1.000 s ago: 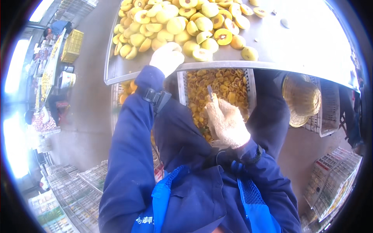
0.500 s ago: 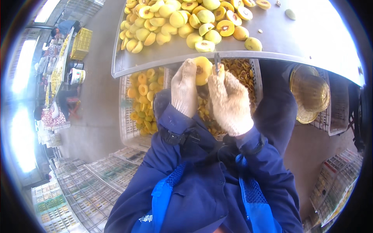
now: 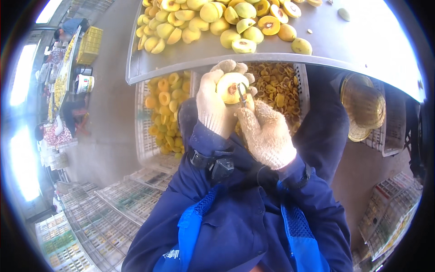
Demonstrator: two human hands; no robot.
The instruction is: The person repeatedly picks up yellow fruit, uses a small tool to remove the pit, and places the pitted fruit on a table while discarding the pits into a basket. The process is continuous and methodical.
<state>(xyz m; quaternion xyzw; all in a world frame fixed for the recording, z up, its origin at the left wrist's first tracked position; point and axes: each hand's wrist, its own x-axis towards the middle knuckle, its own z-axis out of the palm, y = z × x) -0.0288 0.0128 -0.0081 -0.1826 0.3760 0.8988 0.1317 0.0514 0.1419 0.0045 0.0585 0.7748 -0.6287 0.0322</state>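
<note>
My left hand point(image 3: 211, 97), in a pale work glove, cups a yellow peach half point(image 3: 226, 85) with its cut face up. The brown-red pit area shows in the middle of the flesh. My right hand point(image 3: 267, 138), in a fuzzy, stained glove, grips a small pitting knife point(image 3: 242, 94). Its thin dark curved blade rests against the cut face beside the pit area; the handle is mostly hidden in the fingers. Both hands are just below the metal table's near edge, over a crate of brownish cut-out scraps point(image 3: 276, 88).
Many peach halves point(image 3: 199, 25) lie heaped on the metal table point(image 3: 181, 61). Hollowed halves point(image 3: 165, 106) fill a crate at the left. A woven straw hat point(image 3: 362, 104) sits right of my knee. Stacked crates point(image 3: 113, 208) stand behind left; other people work at a far-left table.
The peach half has tilted face up and come lower, my left fingers now spread behind it. My right hand has brought the blade from beside the fruit onto its cut face.
</note>
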